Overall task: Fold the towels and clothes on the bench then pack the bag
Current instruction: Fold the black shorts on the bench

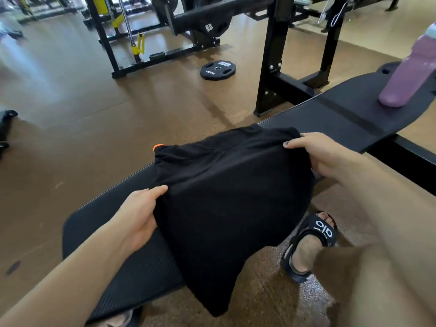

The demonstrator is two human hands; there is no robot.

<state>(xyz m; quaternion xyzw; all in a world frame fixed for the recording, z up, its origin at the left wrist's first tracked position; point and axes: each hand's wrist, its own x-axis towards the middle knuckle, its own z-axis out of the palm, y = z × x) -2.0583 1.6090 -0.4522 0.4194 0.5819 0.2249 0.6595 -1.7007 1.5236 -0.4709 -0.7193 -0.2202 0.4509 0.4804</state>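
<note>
A black garment (226, 197) with a small orange tab at its far left corner lies across the black padded bench (122, 208), and its near end hangs over the bench's front edge. My left hand (139, 215) grips the garment's left edge, thumb on top of the cloth. My right hand (323, 154) holds the far right corner, with the thumb over the fabric and the fingers tucked beneath. No bag or towel can be made out with certainty.
A purple bottle (405, 74) stands on the bench's far right end. A 10 kg weight plate (218, 70) lies on the brown floor beyond, next to black rack frames (273, 67). My sandalled foot (309, 246) is on the floor right of the bench.
</note>
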